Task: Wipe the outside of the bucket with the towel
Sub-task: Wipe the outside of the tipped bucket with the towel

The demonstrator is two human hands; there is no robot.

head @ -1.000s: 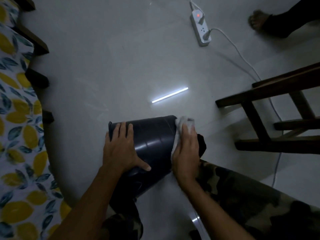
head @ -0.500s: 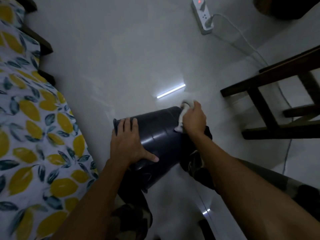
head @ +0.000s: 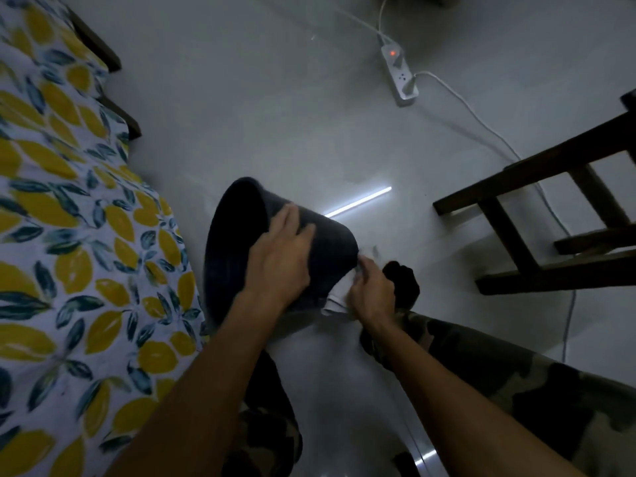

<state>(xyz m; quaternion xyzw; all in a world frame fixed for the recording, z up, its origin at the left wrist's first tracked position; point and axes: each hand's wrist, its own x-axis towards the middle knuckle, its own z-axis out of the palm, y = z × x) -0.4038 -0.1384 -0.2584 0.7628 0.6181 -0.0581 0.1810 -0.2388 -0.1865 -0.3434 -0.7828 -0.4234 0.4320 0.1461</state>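
Observation:
A black plastic bucket lies tilted on its side above the pale floor, its open mouth turned to the left toward the bed. My left hand is spread flat over its upper wall, holding it. My right hand grips a white towel bunched against the bucket's narrow bottom end on the right. Most of the towel is hidden under my fingers.
A bed with a lemon-print sheet fills the left side. A dark wooden chair frame stands at the right. A white power strip with cables lies on the floor at the back. My camouflage-trousered legs are below.
The bucket has turned so its mouth faces left and up. My right hand with the towel slid from the upper right edge down to the lower right end. My left hand shifted along the wall.

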